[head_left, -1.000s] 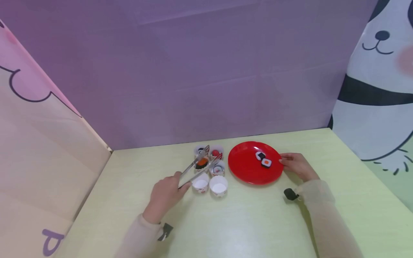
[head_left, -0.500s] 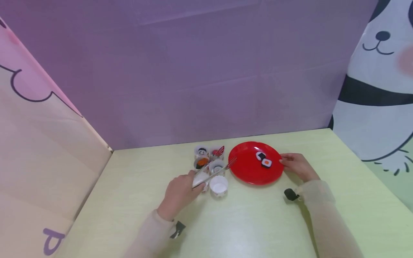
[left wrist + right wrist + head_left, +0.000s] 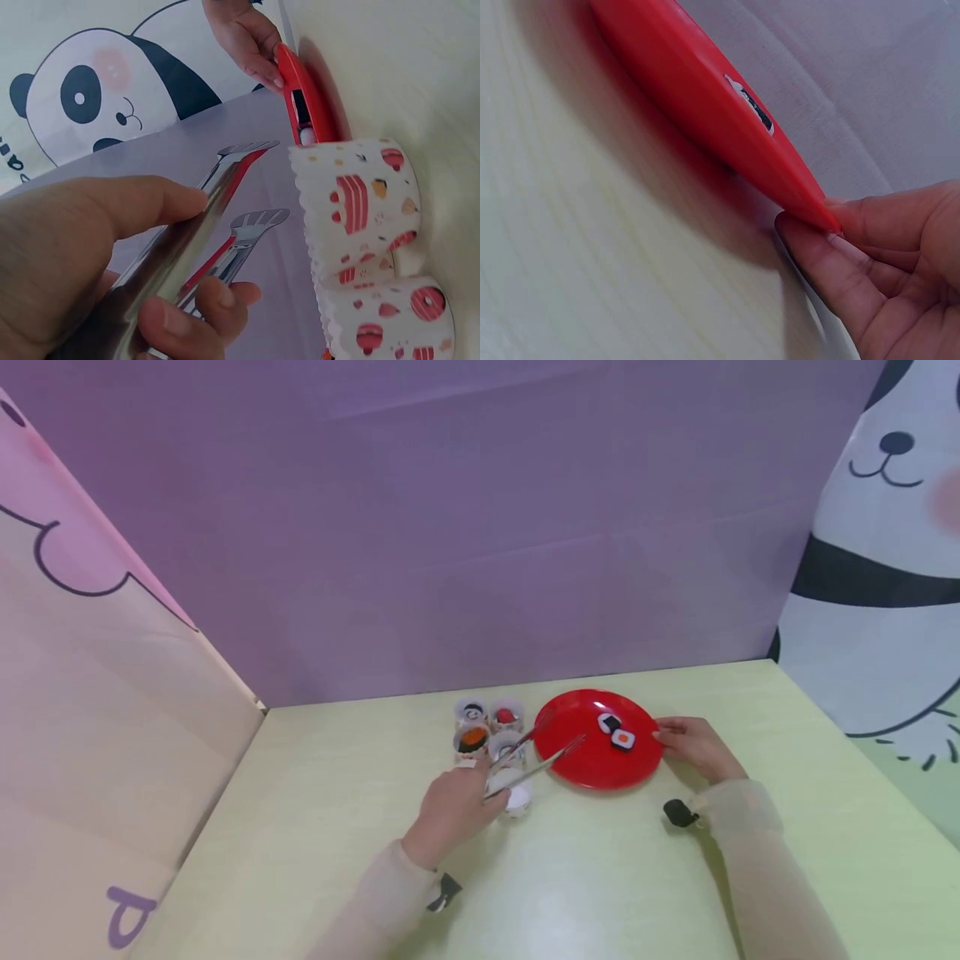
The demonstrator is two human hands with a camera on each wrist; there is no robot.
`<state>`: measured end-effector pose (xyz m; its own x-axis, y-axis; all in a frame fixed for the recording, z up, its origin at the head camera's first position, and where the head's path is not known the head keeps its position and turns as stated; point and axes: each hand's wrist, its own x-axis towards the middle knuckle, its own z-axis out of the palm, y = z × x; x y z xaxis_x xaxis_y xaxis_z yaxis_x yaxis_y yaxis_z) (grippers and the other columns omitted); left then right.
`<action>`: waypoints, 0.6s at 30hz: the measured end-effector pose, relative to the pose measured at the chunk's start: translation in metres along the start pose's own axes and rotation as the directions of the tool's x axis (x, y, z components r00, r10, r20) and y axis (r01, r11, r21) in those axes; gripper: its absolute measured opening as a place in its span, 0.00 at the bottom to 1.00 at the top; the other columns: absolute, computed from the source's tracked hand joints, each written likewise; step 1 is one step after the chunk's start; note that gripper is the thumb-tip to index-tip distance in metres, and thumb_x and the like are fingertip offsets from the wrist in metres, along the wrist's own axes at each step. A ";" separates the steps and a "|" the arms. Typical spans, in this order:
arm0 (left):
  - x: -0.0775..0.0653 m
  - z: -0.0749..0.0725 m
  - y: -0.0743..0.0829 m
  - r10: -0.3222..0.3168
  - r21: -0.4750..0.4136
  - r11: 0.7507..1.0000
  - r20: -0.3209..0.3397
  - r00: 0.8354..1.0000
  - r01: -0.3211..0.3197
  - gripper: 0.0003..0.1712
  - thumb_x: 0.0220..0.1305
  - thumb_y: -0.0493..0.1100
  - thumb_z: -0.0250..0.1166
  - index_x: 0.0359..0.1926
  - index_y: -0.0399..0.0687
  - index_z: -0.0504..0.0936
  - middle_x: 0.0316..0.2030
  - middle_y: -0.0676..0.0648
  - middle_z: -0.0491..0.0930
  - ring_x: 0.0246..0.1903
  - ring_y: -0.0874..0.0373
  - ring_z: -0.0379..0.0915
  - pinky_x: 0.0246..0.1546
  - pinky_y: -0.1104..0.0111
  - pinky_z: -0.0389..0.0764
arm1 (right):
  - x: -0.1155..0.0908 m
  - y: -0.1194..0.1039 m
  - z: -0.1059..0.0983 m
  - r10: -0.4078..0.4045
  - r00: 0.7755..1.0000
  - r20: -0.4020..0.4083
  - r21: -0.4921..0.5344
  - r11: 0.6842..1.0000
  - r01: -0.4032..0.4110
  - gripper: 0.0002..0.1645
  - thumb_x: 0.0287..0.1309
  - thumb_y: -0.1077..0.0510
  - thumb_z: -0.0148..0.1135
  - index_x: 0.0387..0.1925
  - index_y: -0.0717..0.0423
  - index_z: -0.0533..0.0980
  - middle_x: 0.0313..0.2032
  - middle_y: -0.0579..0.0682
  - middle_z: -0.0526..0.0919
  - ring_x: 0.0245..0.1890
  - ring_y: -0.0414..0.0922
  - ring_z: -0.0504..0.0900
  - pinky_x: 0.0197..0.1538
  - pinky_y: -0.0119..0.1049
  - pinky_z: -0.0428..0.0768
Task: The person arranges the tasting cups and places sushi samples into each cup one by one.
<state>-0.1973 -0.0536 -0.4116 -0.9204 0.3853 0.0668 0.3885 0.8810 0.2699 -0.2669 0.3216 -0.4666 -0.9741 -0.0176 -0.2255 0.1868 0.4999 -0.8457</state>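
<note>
My left hand (image 3: 456, 808) holds metal tongs (image 3: 536, 768), their tips spread apart over the left part of a red plate (image 3: 600, 775). Nothing shows between the tips in the left wrist view, where thumb and fingers lie around the tongs (image 3: 169, 262). Two toy sushi pieces lie on the plate: one black and white (image 3: 609, 723), one white with an orange centre (image 3: 623, 740). My right hand (image 3: 697, 750) pinches the plate's right rim. The right wrist view shows the thumb and fingers on either side of the plate edge (image 3: 682, 90).
Left of the plate stand several paper cups (image 3: 360, 199) with printed pictures. One holds an orange-topped sushi piece (image 3: 472, 739), another a red-topped piece (image 3: 505, 716). My left hand and the tongs partly cover the nearer cups. A purple cloth (image 3: 450, 527) hangs behind the table.
The left hand has carried the tongs rightward, from above the cups to over the plate's left side. The right hand stays on the rim, and the two sushi pieces remain in place.
</note>
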 end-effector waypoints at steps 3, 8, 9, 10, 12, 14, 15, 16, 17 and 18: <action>0.001 0.002 0.006 0.022 0.016 1.000 -0.018 1.000 -0.022 0.27 0.60 0.57 0.61 0.49 0.39 0.76 0.22 0.49 0.75 0.20 0.55 0.70 0.19 0.67 0.69 | -0.001 0.000 0.001 -0.009 1.000 -0.003 0.009 1.000 0.009 0.29 0.69 0.56 0.49 0.63 0.73 0.60 0.59 0.69 0.68 0.45 0.46 0.79 0.48 0.34 0.79; 0.004 0.004 0.015 0.032 0.019 0.999 -0.025 0.999 -0.031 0.28 0.60 0.58 0.62 0.53 0.43 0.77 0.24 0.50 0.78 0.22 0.58 0.71 0.20 0.69 0.69 | -0.001 0.000 0.001 0.002 1.000 0.004 0.019 1.000 -0.002 0.29 0.69 0.56 0.48 0.63 0.73 0.60 0.59 0.69 0.68 0.46 0.47 0.78 0.48 0.35 0.79; 0.005 0.005 0.017 0.032 0.020 0.999 -0.024 0.999 -0.032 0.28 0.60 0.58 0.63 0.54 0.44 0.77 0.22 0.51 0.77 0.21 0.58 0.70 0.20 0.70 0.69 | -0.001 -0.001 0.001 0.004 1.000 0.005 0.019 1.000 -0.005 0.29 0.69 0.56 0.48 0.63 0.73 0.60 0.59 0.69 0.68 0.46 0.47 0.78 0.48 0.35 0.79; 0.006 0.005 0.019 0.030 0.024 0.999 -0.019 0.999 -0.029 0.29 0.60 0.58 0.62 0.54 0.43 0.76 0.21 0.52 0.76 0.20 0.59 0.69 0.19 0.70 0.68 | -0.001 -0.001 0.001 0.006 1.000 0.005 0.017 1.000 -0.006 0.29 0.69 0.56 0.48 0.63 0.73 0.60 0.59 0.69 0.68 0.46 0.47 0.78 0.48 0.35 0.79; 0.007 0.005 0.021 0.029 0.012 0.999 -0.007 1.000 -0.029 0.28 0.60 0.58 0.63 0.53 0.42 0.76 0.17 0.53 0.72 0.18 0.59 0.66 0.18 0.72 0.66 | -0.001 0.000 0.001 0.004 1.000 0.004 0.017 1.000 -0.004 0.30 0.69 0.56 0.49 0.63 0.73 0.60 0.59 0.69 0.68 0.45 0.46 0.79 0.48 0.35 0.79; 0.008 0.005 0.024 0.030 0.009 1.000 0.001 1.000 -0.030 0.28 0.60 0.58 0.63 0.51 0.41 0.76 0.15 0.54 0.69 0.16 0.60 0.64 0.17 0.72 0.66 | -0.001 0.000 0.000 -0.008 1.000 0.002 0.018 1.000 0.008 0.30 0.68 0.56 0.49 0.63 0.74 0.60 0.58 0.70 0.69 0.44 0.45 0.79 0.47 0.34 0.79; 0.009 0.005 0.026 0.032 0.009 0.999 0.000 0.999 -0.032 0.27 0.60 0.58 0.63 0.49 0.40 0.76 0.15 0.54 0.68 0.15 0.59 0.64 0.16 0.72 0.65 | -0.001 0.000 0.000 -0.011 1.000 0.001 0.022 1.000 0.011 0.29 0.68 0.57 0.50 0.62 0.74 0.61 0.58 0.70 0.69 0.43 0.44 0.79 0.46 0.33 0.79; 0.009 0.005 0.027 0.031 0.005 1.000 0.005 1.000 -0.031 0.27 0.60 0.58 0.63 0.48 0.40 0.76 0.15 0.54 0.68 0.15 0.59 0.63 0.16 0.72 0.65 | -0.001 0.000 0.000 -0.016 1.000 -0.001 0.024 1.000 0.016 0.29 0.68 0.57 0.50 0.62 0.75 0.61 0.58 0.70 0.69 0.43 0.44 0.79 0.46 0.33 0.79; 0.010 0.005 0.028 0.031 0.003 1.000 0.006 1.000 -0.031 0.26 0.60 0.58 0.63 0.47 0.40 0.76 0.14 0.53 0.67 0.14 0.59 0.63 0.16 0.72 0.65 | -0.001 0.000 0.000 -0.021 1.000 -0.001 0.028 0.999 0.021 0.29 0.68 0.57 0.50 0.62 0.75 0.61 0.58 0.70 0.69 0.42 0.43 0.79 0.45 0.32 0.79; 0.010 0.005 0.029 0.028 0.004 1.000 0.009 1.000 -0.028 0.26 0.60 0.58 0.63 0.46 0.40 0.76 0.14 0.53 0.67 0.14 0.59 0.63 0.15 0.72 0.65 | -0.002 0.000 0.000 -0.027 1.000 0.001 0.029 0.999 0.027 0.30 0.68 0.57 0.50 0.62 0.75 0.61 0.57 0.70 0.69 0.42 0.43 0.79 0.45 0.32 0.79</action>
<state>-0.1952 -0.0226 -0.4080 -0.9085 0.4127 0.0655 0.4146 0.8708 0.2643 -0.2651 0.3215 -0.4665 -0.9787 -0.0318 -0.2029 0.1640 0.4739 -0.8652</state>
